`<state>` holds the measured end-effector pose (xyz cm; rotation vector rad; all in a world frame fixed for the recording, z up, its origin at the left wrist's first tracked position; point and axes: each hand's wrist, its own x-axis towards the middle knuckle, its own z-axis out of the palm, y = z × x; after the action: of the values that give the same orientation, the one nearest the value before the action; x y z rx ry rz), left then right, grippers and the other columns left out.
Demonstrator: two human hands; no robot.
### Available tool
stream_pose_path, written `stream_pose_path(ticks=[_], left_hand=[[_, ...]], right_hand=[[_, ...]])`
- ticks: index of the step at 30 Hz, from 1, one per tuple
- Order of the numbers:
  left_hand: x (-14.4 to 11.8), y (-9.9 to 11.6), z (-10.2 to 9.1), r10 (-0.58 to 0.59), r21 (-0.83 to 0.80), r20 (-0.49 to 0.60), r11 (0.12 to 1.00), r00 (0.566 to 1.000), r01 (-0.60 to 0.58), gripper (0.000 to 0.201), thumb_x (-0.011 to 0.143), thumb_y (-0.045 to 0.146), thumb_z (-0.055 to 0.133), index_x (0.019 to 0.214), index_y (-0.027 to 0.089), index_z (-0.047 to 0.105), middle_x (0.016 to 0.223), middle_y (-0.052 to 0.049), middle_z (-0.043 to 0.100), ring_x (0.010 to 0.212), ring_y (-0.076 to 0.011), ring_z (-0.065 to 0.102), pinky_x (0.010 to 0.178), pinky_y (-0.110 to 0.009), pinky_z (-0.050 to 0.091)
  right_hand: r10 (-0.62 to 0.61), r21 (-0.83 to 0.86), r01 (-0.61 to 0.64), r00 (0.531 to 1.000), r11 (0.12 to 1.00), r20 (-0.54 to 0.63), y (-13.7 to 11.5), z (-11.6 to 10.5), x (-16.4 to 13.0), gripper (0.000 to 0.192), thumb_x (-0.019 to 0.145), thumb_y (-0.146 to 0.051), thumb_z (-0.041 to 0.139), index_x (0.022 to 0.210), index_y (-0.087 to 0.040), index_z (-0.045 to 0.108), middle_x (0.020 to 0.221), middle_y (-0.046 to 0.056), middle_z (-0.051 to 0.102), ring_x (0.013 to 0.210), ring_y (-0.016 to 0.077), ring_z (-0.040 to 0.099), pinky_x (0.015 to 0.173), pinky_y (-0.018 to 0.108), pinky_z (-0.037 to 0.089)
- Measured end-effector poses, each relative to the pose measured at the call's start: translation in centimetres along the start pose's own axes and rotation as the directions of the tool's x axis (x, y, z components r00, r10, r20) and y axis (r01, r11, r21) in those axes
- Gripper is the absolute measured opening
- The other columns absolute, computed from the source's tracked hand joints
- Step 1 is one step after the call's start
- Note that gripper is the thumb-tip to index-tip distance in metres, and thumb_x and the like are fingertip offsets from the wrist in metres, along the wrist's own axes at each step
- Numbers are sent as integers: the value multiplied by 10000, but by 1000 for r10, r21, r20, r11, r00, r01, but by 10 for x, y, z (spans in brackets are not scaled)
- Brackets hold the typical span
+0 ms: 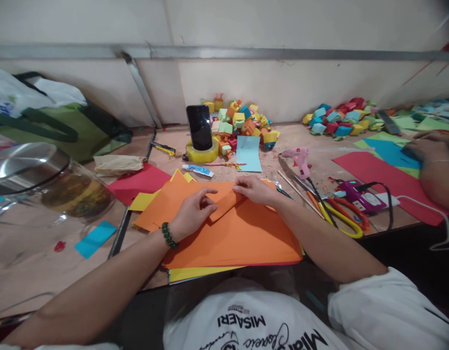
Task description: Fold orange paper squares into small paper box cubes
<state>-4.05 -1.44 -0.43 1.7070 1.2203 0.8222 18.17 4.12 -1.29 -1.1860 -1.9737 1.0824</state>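
My left hand [193,212], with a green bead bracelet on the wrist, presses on a folded orange paper piece [226,200]. My right hand [254,188] pinches the same piece at its upper right edge. The piece lies on a stack of orange sheets [246,238], with yellow sheets [195,273] showing underneath at the table's front edge.
A phone [199,127] stands in a yellow tape roll [202,154]. Behind it are piles of folded paper cubes [242,124] [337,119]. A pink glue gun [299,159], scissors [341,216], red paper [385,182] and another person's hand [430,146] are at right. A glass jar [53,187] stands left.
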Motion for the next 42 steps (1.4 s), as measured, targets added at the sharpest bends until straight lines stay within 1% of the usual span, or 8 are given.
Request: stream_pose_path(ticks=[3,6,11,19,28,35,39,42], left_hand=[[-3,0,1,48,80,-47,996,998,-44,306,777,288,596,1047,152,643,740,-23,713,542,-140,638,551,-260,531],[-5,2,0,205,216,-152,962,967,-170,248,789,269,602,992,169,704,841,-58,743,722,-170,669,687,-282,537],[-5,3,0,352,276,-192,915,916,-294,220,811,249,600,965,185,743,770,-55,707,717,-162,619,697,-279,492],[-3,4,-1,239,90,-196,970,951,-225,218,802,353,634,725,184,748,639,-29,637,623,-137,567,595,-245,442],[-4,6,0,287,114,-223,957,932,-268,165,775,280,636,691,186,742,626,-27,629,583,-124,547,592,-241,446],[-4,6,0,247,79,-231,969,941,-235,147,752,286,659,681,187,740,615,-17,625,584,-123,549,587,-240,444],[-4,7,-2,166,42,-158,986,973,-161,228,747,354,657,641,160,710,595,-11,605,568,-116,531,561,-231,424],[-2,3,-4,73,70,-33,995,997,-70,311,802,414,593,801,139,738,550,14,560,508,-99,468,500,-215,385]], right_hand=[[-47,30,47,999,998,15,-7,-5,-4,217,791,-367,543,680,-181,530,611,-38,482,568,95,419,541,229,338],[-99,116,98,995,988,2,-18,-8,-9,234,799,-408,583,767,-176,585,681,-22,541,618,100,462,568,225,370],[-153,157,164,985,974,-85,-26,-4,-12,285,762,-456,671,726,-173,666,707,16,622,646,123,515,584,250,397],[-227,160,247,965,956,-132,-30,3,-15,299,749,-479,703,698,-185,712,728,44,689,681,156,591,647,291,468],[-181,122,192,979,974,-96,-30,14,-15,324,768,-493,669,682,-182,699,697,36,685,639,146,568,614,275,440],[-280,12,283,952,959,-121,-29,15,-16,276,826,-428,603,712,-186,672,711,35,665,655,144,561,639,270,427],[-275,-26,273,959,962,-71,-25,16,-15,257,841,-388,566,716,-174,634,681,20,614,631,129,516,609,252,388],[-191,-56,191,982,980,-7,-19,15,-12,253,832,-367,562,688,-163,603,642,-5,553,605,111,464,585,239,354]])
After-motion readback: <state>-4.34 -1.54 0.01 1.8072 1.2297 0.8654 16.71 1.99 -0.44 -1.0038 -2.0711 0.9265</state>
